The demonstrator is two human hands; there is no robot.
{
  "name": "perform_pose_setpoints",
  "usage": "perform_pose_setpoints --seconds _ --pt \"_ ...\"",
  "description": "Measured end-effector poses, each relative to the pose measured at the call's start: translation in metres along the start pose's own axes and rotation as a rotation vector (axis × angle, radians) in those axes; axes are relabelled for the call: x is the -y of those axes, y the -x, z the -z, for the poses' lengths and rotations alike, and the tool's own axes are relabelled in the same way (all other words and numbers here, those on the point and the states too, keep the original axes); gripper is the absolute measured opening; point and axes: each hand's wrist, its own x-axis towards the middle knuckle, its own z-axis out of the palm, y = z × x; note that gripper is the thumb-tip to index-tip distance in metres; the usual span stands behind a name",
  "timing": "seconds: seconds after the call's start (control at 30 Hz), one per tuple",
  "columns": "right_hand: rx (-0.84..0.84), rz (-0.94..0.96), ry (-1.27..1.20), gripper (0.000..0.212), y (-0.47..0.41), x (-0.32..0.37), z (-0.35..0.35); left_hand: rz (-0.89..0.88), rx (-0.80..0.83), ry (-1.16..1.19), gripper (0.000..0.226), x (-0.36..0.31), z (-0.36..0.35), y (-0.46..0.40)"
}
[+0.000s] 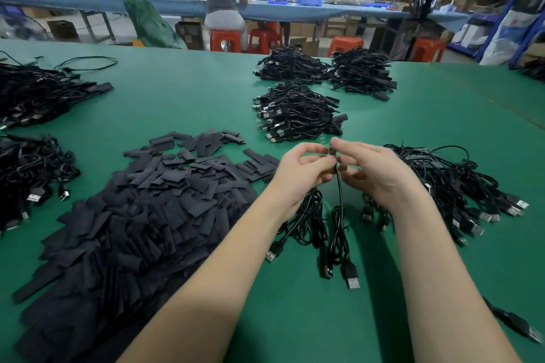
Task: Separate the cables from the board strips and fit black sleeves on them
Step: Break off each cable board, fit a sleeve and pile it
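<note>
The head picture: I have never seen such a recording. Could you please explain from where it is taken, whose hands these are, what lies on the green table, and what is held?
It is taken by a camera worn on a person's head, looking forward and down, so the bare arms are that person's own. The left hand and right hand together pinch a small board piece with a black cable hanging from it. On the green table lie a heap of flat black sleeves and several piles of black cables with plugs. Other workers sit at a far table.
</note>
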Motion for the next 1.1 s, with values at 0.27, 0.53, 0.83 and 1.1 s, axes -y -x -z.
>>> perform_pose_setpoints --seconds 0.27,0.53,0.83,1.1 --pt "0.163 0.381 1.134 0.006 -0.034 0.049 -0.072 0.063 -0.065 0.032 0.016 0.003 -0.004 -0.001" --pt "0.231 0.22 1.504 0.039 -0.065 0.042 -0.128 0.068 -0.078 -0.098 0.043 0.004 0.0 0.001" --pt "0.123 0.19 1.159 0.025 -0.071 0.059 -0.095 0.126 -0.041 0.091 0.022 -0.003 0.003 -0.005" --pt "0.173 0.084 -0.116 0.03 -0.037 0.035 -0.019 0.186 0.025 0.344 0.01 -0.014 0.024 -0.006"
